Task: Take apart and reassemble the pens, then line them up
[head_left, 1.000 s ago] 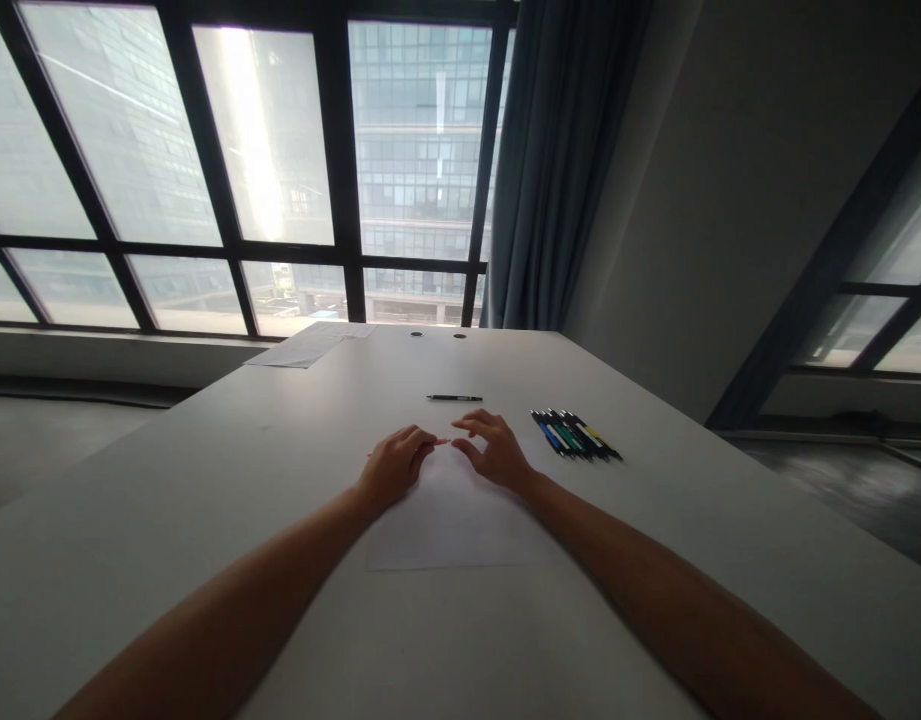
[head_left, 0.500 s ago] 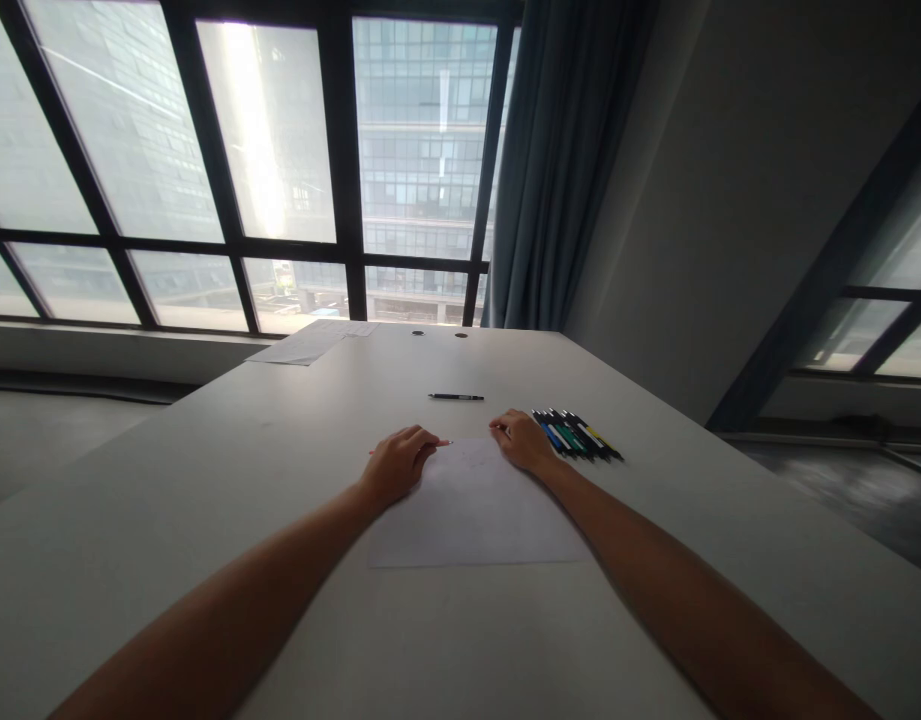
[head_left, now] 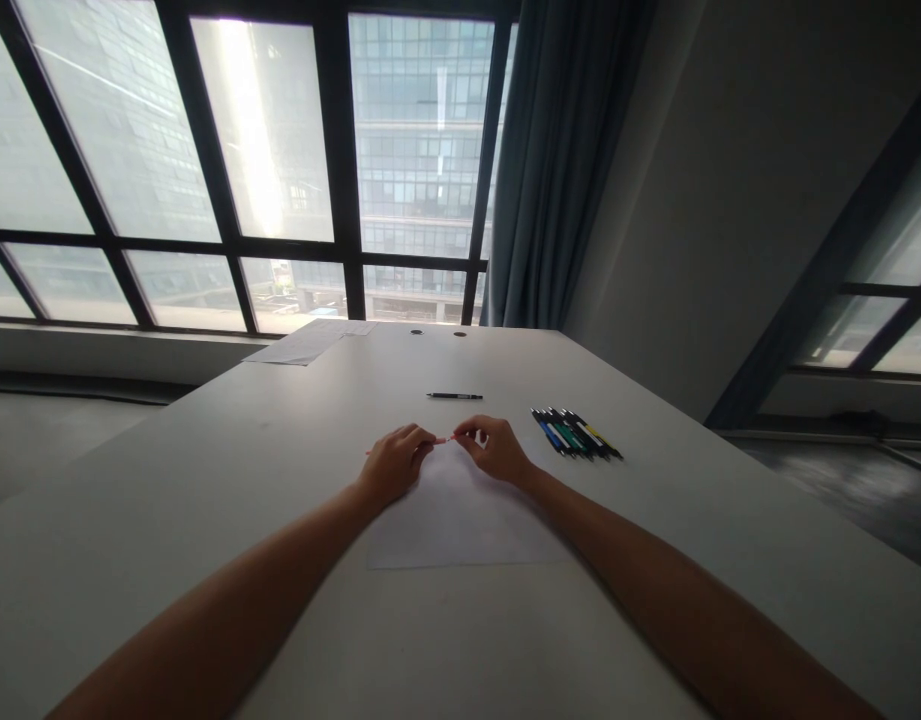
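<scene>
My left hand (head_left: pixel 394 462) is closed around a slim red pen (head_left: pixel 440 441), whose tip points right and whose tail shows past the hand on the left. My right hand (head_left: pixel 494 449) pinches a small red piece that looks like the pen's cap (head_left: pixel 452 437), right at the pen's tip. Whether cap and pen touch is too small to tell. Both hands are over the far edge of a white sheet of paper (head_left: pixel 464 530) lying on the table.
Beyond my hands a black pen (head_left: pixel 455 396) lies crosswise on the white table (head_left: pixel 302 430). Several dark pens with blue, green and yellow parts (head_left: pixel 576 434) lie side by side to the right. More paper sheets (head_left: pixel 299 347) rest at the far left, near the windows.
My right hand has moved left, bringing the small red cap from beside the row of pens to the pen's tip. My left hand has hardly moved.
</scene>
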`<state>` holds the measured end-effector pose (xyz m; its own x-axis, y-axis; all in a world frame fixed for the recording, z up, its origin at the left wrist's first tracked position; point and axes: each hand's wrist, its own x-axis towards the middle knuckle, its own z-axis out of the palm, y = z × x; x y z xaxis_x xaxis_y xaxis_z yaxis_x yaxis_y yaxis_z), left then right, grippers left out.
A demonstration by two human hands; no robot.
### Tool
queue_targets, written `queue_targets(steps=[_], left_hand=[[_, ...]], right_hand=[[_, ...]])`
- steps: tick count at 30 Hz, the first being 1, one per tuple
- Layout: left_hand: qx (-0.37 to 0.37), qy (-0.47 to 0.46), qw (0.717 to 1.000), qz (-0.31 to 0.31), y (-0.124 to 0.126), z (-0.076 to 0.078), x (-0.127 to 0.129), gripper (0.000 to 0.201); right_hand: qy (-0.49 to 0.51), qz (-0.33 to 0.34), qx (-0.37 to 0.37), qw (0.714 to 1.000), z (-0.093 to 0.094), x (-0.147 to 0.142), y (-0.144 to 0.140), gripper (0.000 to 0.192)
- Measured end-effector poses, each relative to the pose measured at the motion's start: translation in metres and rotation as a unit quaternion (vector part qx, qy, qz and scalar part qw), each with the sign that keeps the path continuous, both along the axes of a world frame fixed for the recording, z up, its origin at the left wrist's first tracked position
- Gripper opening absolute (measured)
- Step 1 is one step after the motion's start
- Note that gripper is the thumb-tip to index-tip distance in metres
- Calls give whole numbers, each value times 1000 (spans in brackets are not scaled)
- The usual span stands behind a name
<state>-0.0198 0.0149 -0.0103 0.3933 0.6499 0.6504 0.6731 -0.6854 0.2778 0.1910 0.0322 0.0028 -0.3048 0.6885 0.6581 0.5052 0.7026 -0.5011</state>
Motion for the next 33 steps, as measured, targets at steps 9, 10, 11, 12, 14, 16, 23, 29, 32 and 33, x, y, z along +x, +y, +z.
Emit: queue_targets(steps=[9, 10, 11, 12, 14, 16, 23, 29, 32, 33], left_hand=[[1, -3, 1000, -8, -1, 1, 1, 13], [1, -4, 1000, -8, -1, 1, 1, 13], [0, -5, 1000, -8, -1, 2, 1, 12], [-1, -7, 1000, -7, -1, 2, 1, 12], [-5, -12, 1000, -10, -1, 2, 1, 12], [-8, -18, 1000, -23, 0, 2, 1, 12], [-7, -39, 997, -62, 4, -3, -1, 14], [-11, -36, 997, -72, 6, -6, -1, 15], [-9, -33, 997, -73, 5, -6, -1, 16], [-10, -32, 997, -74, 5, -5, -1, 16]], right_hand=[[-11, 12, 10, 1000, 2, -1, -5, 8], [-11, 13, 9, 1000, 1, -2, -5, 8], [-10, 13, 8, 1000, 1, -3, -5, 7], [-10, 13, 5, 1000, 0, -3, -5, 7], [-5, 13, 0, 1000, -2, -4, -5, 7], [8, 6, -3, 1000, -3, -5, -5, 7], [17, 3, 29, 999, -3, -6, -6, 7], [15, 14, 45, 999, 0, -6, -9, 8], [14, 9, 49, 999, 1, -6, -11, 8], [12, 10, 50, 999, 2, -6, -12, 8]])
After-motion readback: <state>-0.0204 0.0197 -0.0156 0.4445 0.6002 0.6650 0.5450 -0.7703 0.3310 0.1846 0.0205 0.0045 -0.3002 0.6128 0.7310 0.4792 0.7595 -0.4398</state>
